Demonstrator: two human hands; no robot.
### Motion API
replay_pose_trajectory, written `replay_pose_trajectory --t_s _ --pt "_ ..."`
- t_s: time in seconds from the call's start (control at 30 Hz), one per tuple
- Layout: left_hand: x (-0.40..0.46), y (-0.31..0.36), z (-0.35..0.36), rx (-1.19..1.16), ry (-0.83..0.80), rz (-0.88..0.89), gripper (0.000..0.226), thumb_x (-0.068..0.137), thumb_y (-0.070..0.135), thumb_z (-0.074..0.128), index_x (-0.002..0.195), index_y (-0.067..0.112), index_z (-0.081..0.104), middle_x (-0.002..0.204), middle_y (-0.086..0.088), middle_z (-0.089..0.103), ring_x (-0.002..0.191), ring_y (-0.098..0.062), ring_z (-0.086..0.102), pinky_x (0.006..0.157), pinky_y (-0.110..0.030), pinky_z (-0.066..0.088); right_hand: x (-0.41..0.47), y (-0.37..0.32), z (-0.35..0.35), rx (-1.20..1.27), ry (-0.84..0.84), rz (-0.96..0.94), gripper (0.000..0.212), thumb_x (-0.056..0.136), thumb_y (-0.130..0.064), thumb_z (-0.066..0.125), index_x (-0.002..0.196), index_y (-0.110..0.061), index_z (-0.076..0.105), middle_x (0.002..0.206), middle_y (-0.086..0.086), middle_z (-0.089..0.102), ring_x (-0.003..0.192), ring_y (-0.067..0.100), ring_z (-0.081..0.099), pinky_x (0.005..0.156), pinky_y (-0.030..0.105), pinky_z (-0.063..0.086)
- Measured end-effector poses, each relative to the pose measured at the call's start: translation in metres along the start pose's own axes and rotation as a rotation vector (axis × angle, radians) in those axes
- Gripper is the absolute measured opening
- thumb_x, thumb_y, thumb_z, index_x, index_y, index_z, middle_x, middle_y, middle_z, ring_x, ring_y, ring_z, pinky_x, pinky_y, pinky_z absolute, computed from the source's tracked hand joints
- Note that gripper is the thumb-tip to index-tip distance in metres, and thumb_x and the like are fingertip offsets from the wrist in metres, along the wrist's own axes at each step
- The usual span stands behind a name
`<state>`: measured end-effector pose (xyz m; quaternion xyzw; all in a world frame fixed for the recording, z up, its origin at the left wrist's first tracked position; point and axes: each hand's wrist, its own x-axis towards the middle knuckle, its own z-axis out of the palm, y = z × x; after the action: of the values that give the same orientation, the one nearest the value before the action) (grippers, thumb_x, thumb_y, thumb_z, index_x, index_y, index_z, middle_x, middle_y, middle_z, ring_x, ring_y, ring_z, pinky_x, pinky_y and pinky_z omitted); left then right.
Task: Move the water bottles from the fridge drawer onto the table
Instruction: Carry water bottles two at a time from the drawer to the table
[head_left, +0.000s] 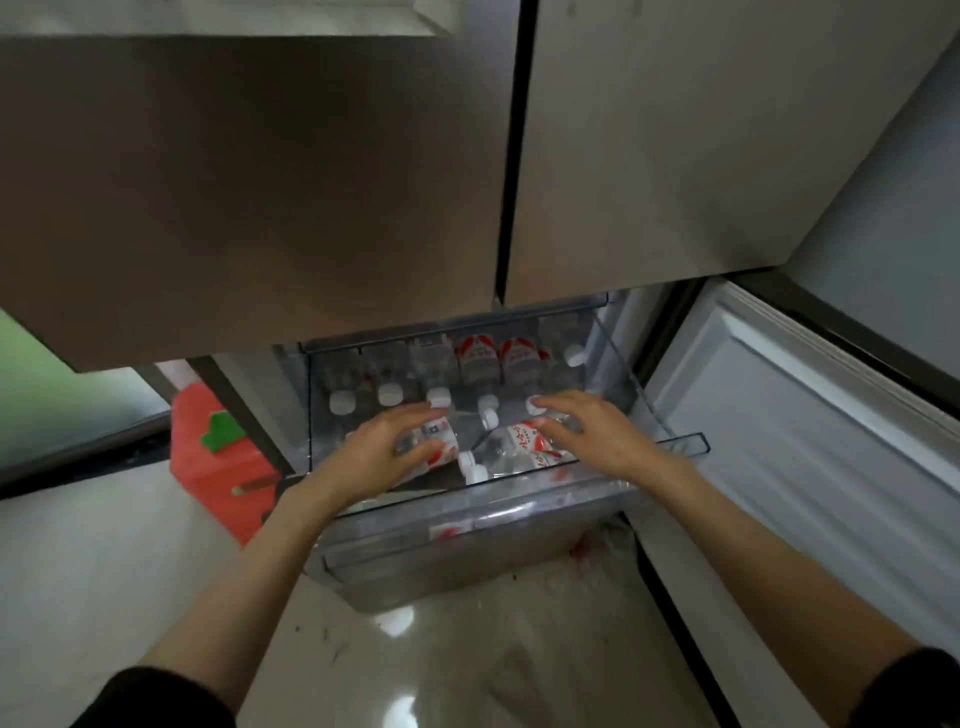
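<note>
Water bottles (483, 364) with white caps and red-and-white labels lie packed in the clear fridge drawer (519, 514), which is pulled out below the closed upper doors (311, 182). Left hand (384, 452) curls round one bottle (434, 444) at the near left of the drawer. Right hand (592, 431) reaches over another bottle (530, 441) at the near right, fingers bent on it; whether it grips cannot be told

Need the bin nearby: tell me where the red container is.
In the head view, the red container stands on the floor at left, beside the open fridge drawer, left of the left hand.
</note>
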<state>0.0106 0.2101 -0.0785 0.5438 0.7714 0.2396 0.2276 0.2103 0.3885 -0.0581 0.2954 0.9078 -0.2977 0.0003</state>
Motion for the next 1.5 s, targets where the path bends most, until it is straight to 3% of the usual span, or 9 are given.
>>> replay_pose_trajectory --t_s 0.2,0.33,0.47,0.6,0.67,0.87,1.23,1.37,1.5 --pt "0.027 0.001 0.013 -0.049 -0.058 -0.158 0.041 0.089 0.03 0.058 0.129 0.026 0.052 0.136 0.003 0.051 0.124 -0.014 0.048 0.103 -0.025 0.036 0.054 0.02 -0.004 0.08 -0.419 0.058 0.036 0.087 -0.031 0.062 0.122 -0.021 0.061 0.12 0.003 0.064 0.105 0.017 0.061 0.096 0.031 0.047" --pt "0.028 -0.006 0.019 -0.057 -0.083 -0.28 0.04 0.089 0.036 0.056 0.128 0.03 0.053 0.134 0.004 0.053 0.117 -0.015 0.053 0.091 -0.023 0.039 0.072 0.021 0.006 -0.143 -0.708 0.007 0.057 0.083 -0.038 0.065 0.134 -0.018 0.048 0.134 0.0 0.052 0.119 0.018 0.051 0.103 0.028 0.039" --pt "0.028 -0.017 0.022 -0.128 -0.125 -0.333 0.038 0.089 0.034 0.056 0.127 0.031 0.053 0.136 0.004 0.051 0.117 -0.011 0.051 0.098 -0.026 0.04 0.082 0.022 0.012 -0.245 -0.797 -0.05 0.066 0.083 -0.04 0.065 0.14 -0.021 0.039 0.133 0.0 0.049 0.118 0.019 0.049 0.098 0.027 0.04" --pt "0.029 -0.025 0.025 -0.13 -0.24 -0.342 0.036 0.087 0.027 0.061 0.122 0.032 0.057 0.134 0.002 0.054 0.116 -0.014 0.053 0.1 -0.03 0.043 0.086 0.023 0.022 -0.287 -0.791 -0.138 0.064 0.082 -0.037 0.067 0.139 -0.026 0.04 0.089 -0.014 0.044 0.083 0.01 0.047 0.065 0.016 0.035" --pt "0.03 -0.027 0.026 -0.155 -0.269 -0.355 0.038 0.085 0.024 0.063 0.122 0.031 0.058 0.133 0.003 0.054 0.113 -0.014 0.055 0.099 -0.029 0.044 0.087 0.025 0.024 -0.255 -0.763 -0.146 0.064 0.081 -0.036 0.068 0.137 -0.022 0.043 0.082 -0.016 0.038 0.079 0.008 0.044 0.063 0.016 0.034" --pt "0.037 -0.028 0.028 -0.205 -0.275 -0.351 0.037 0.085 0.015 0.064 0.12 0.024 0.061 0.129 0.005 0.056 0.116 -0.012 0.053 0.099 -0.023 0.041 0.084 0.026 0.019 -0.184 -0.714 -0.162 0.063 0.078 -0.035 0.071 0.135 -0.022 0.046 0.092 -0.014 0.042 0.078 0.003 0.043 0.063 0.013 0.031" --pt "0.058 -0.009 0.045 -0.272 -0.451 -0.321 0.033 0.083 0.003 0.064 0.115 0.008 0.063 0.113 0.006 0.059 0.098 -0.005 0.057 0.08 -0.004 0.044 0.068 0.045 -0.019 0.088 -0.434 -0.076 0.057 0.069 -0.03 0.079 0.121 -0.025 0.058 0.111 -0.003 0.058 0.1 0.013 0.058 0.09 0.031 0.052" --pt "0.062 -0.012 0.054 -0.01 -0.665 -0.255 0.035 0.086 0.018 0.063 0.121 0.016 0.059 0.125 0.001 0.058 0.112 -0.016 0.053 0.097 -0.026 0.043 0.068 0.056 -0.021 0.178 -0.397 -0.017 0.064 0.067 -0.03 0.081 0.125 -0.029 0.054 0.114 -0.006 0.058 0.102 0.01 0.058 0.09 0.026 0.051" --pt "0.064 -0.014 0.054 0.086 -0.766 -0.286 0.048 0.088 0.019 0.058 0.134 0.024 0.045 0.136 0.004 0.047 0.124 -0.014 0.045 0.1 -0.023 0.037 0.068 0.06 -0.018 0.206 -0.391 -0.004 0.066 0.066 -0.032 0.08 0.125 -0.03 0.052 0.118 -0.008 0.054 0.105 0.009 0.056 0.092 0.028 0.05"
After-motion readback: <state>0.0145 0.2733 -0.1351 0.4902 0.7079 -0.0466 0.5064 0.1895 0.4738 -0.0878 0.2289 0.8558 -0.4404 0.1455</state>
